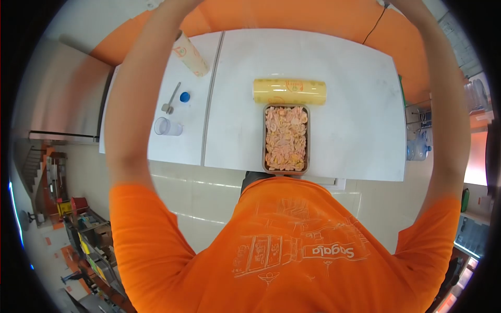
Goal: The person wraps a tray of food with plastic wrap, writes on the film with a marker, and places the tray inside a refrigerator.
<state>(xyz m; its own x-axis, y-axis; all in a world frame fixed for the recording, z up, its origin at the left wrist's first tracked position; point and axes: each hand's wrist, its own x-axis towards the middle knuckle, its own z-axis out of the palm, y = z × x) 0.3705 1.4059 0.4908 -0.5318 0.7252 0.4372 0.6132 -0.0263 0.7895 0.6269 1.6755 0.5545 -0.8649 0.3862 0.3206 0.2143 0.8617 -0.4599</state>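
Both my forearms reach up past the top of the head view, so neither my left hand nor my right hand shows. Close to my body at the table's front edge sits a rectangular metal tray (264, 141), filled with pale pink and yellowish chunks of food (286, 138) that look like raw meat. Directly behind it lies a yellowish roll of cling film (292, 93), crosswise and apparently touching or nearly touching the tray's far rim. No hand touches either one.
The white table (344, 125) has a seam left of the tray. Beyond the seam are another wrap roll (192, 56), a small metal scoop-like tool (171, 100), a blue cap (185, 97) and a clear jar (169, 127) on its side. Large water bottles (417, 149) stand at right.
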